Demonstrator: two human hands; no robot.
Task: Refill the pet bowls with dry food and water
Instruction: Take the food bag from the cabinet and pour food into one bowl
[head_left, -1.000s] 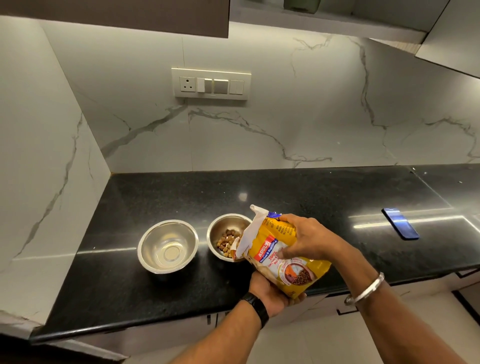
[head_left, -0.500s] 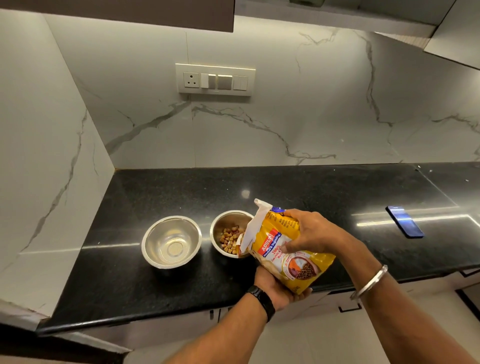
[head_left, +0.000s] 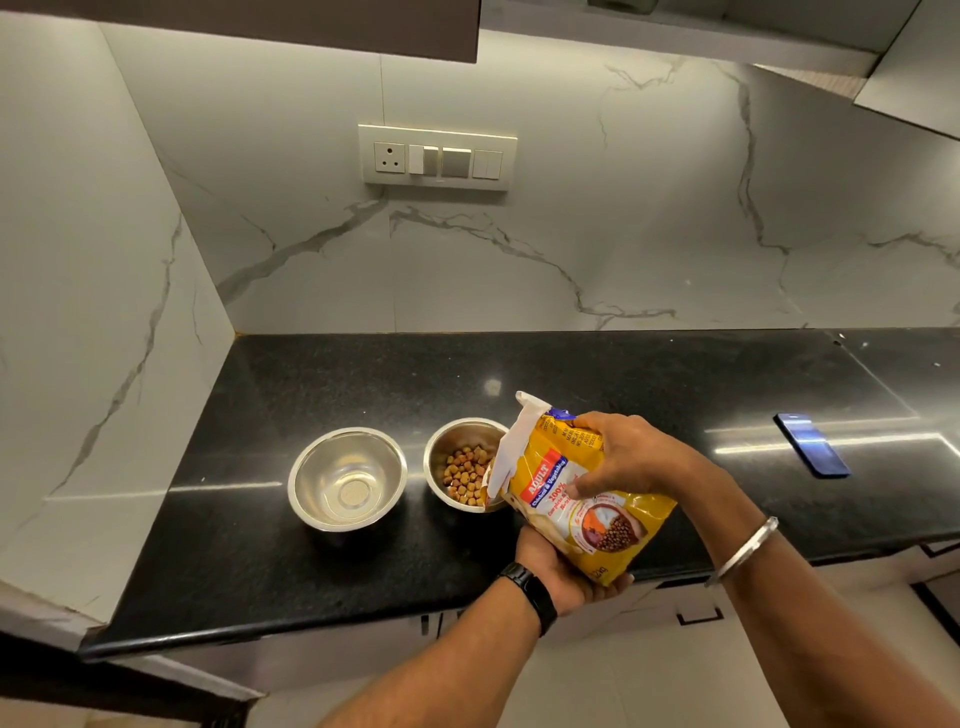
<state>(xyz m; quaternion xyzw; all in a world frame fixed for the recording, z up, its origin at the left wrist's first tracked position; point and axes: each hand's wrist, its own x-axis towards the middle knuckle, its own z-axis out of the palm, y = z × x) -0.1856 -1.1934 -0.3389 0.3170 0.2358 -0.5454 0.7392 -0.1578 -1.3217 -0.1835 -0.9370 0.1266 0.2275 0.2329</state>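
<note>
Two round steel bowls sit on the black granite counter, and I place everything else by the right-hand steel bowl. Well off to its right lies a dark blue phone; on the marble wall behind it hangs a white switch plate. The yellow plastic bag of dry pet food tilts over this bowl's right rim, hiding that edge. Brown kibble lies inside. Just beside it on the left, the empty steel bowl holds nothing. My left hand cups the bag's bottom, fingers curled under it; my right hand clasps its top, fingers pressed around the plastic.
</note>
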